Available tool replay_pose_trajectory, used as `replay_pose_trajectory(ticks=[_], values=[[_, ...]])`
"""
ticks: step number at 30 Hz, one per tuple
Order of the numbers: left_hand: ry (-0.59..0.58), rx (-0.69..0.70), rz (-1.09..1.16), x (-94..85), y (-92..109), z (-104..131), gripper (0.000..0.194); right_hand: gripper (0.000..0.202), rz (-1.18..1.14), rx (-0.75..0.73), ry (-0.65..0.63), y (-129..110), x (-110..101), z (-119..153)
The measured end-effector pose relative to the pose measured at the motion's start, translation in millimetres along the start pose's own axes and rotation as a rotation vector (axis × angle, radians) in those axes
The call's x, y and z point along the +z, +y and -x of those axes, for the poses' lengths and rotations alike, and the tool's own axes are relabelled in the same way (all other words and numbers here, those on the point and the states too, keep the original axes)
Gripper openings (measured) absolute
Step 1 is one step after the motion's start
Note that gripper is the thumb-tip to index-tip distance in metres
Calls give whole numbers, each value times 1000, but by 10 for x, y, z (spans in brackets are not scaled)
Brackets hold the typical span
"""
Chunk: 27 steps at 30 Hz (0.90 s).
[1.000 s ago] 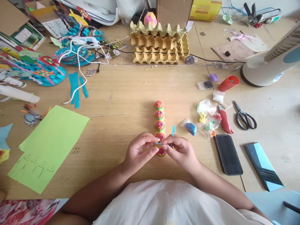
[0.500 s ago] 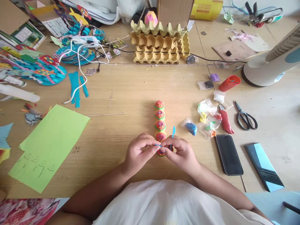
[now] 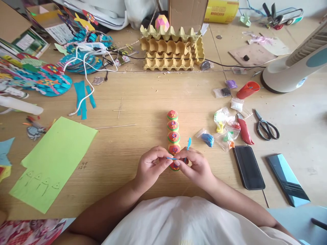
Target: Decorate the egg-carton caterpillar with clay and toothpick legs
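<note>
My left hand [image 3: 152, 166] and my right hand [image 3: 195, 166] meet close to my body, fingertips pinched on a thin blue clay strip [image 3: 171, 158]. A small blue plastic knife [image 3: 189, 143] stands up out of my right hand, its lower part hidden by the fingers. Under and beyond my hands runs an egg-carton strip [image 3: 173, 136], a row of several domes decorated with red, green, yellow and blue clay. The nearest dome [image 3: 174, 166] is partly covered by my fingers. A bag of blue clay [image 3: 207, 139] lies to the right of the row.
Several clay bags [image 3: 227, 129], a red cutter [image 3: 245, 128], scissors [image 3: 267, 126], a red cup [image 3: 248, 90] and two phones [image 3: 249, 167] lie right. Egg cartons [image 3: 168, 64] stand behind, a fan [image 3: 283, 76] at far right. Green paper [image 3: 62, 149] and a white cable [image 3: 87, 76] are left.
The blue strip between my fingertips now shows longer and straighter. My hands stay in nearly the same place, and the view has shifted slightly.
</note>
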<state>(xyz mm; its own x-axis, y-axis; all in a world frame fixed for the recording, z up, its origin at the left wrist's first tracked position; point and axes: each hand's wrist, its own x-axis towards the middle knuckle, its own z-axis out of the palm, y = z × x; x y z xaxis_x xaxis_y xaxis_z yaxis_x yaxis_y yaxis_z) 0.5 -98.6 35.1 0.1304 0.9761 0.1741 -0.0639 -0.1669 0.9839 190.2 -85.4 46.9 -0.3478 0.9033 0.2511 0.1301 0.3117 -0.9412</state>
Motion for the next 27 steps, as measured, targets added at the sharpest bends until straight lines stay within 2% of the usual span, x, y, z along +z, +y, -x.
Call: replay_pose_trajectory(ticks=[7, 13, 18, 27], values=[[-43, 15, -43, -25, -21, -6, 20, 6, 18, -15, 18, -14, -7, 3], [2, 6, -34, -31, -11, 2, 15, 7, 15, -8, 26, -22, -10, -1], [-26, 8, -67, -30, 3, -15, 20, 7, 22, -37, 25, -18, -11, 8], [-40, 55, -114, -24, 17, -37, 9, 6, 59, -53, -6, 10, -9, 29]])
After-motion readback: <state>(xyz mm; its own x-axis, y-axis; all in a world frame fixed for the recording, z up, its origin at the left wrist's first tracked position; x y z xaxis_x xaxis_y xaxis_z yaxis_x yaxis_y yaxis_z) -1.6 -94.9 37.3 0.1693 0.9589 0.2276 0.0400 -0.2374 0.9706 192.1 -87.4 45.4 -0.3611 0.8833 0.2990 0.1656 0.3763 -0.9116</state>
